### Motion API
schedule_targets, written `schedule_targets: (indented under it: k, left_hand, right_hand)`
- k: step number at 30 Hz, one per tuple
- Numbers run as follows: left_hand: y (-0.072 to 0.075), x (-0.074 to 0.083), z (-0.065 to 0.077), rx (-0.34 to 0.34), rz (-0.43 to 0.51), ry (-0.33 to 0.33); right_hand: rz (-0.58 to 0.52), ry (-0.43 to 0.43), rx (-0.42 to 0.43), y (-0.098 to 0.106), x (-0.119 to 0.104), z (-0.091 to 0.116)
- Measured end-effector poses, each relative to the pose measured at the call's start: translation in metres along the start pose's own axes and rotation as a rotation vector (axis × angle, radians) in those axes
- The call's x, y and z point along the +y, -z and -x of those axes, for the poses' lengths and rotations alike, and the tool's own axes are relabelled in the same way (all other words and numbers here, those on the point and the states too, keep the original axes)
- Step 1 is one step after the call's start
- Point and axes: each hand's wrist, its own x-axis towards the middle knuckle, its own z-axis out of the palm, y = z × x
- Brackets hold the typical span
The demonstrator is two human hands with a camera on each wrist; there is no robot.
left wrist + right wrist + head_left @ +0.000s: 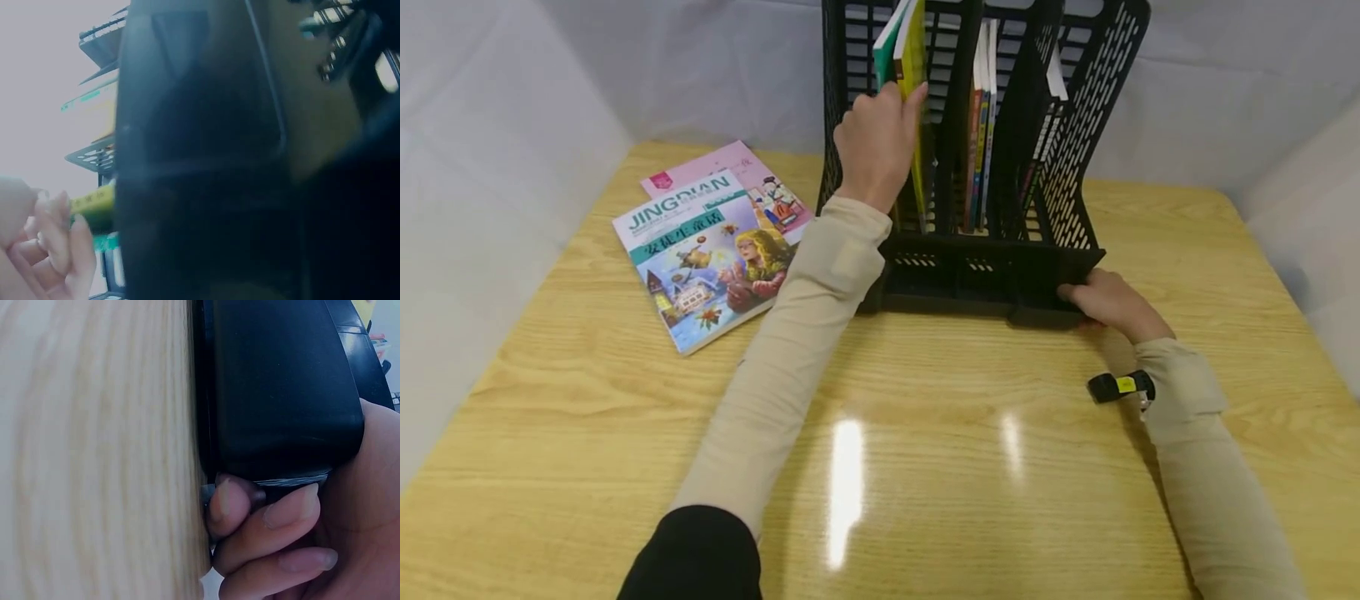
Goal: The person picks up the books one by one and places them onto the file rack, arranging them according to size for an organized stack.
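A black desktop file rack (pixel 970 296) with slotted walls stands at the back of the table. My left hand (pixel 877 146) grips a thin yellow book (pixel 912 54) by its near edge in the leftmost compartment. Just left of it is a green book (pixel 887 46), its lower part hidden behind the hand. In the left wrist view, the fingers (pixel 80 244) are at the yellow spine, while the rack's dark front fills the middle. My right hand (pixel 1112 302) holds the rack's front right corner, with its thumb on the front and its fingers (pixel 287 509) curled at the side.
Several thin books (pixel 979 142) stand upright in the middle compartment, and more (pixel 1056 79) in the right one. Left of the rack, a JINGDIAN storybook (pixel 707 267) lies overlapping a pink book (pixel 730 158). A black strap (pixel 1108 387) sits by the right wrist. White cloth hangs behind the table.
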Motion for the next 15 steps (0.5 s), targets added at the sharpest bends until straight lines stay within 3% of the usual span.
schedule_targets:
  k: [3,6,11,15]
  left_hand:
    - [0.003,-0.005,0.002,0.04,-0.011,-0.011]
    - [0.005,-0.01,0.002,-0.014,-0.007,-0.02]
    - [0.003,-0.013,0.001,-0.279,0.092,-0.073]
    - [0.001,-0.009,-0.003,-0.496,0.209,0.009]
  right_hand:
    - [-0.011,-0.003,-0.013,0.0,0.001,-0.001]
    - [-0.008,-0.004,-0.012,0.001,0.002,-0.002]
    - [0.017,-0.018,0.004,0.0,0.002,-0.001]
    - [0.002,-0.01,0.019,-0.001,0.001,-0.001]
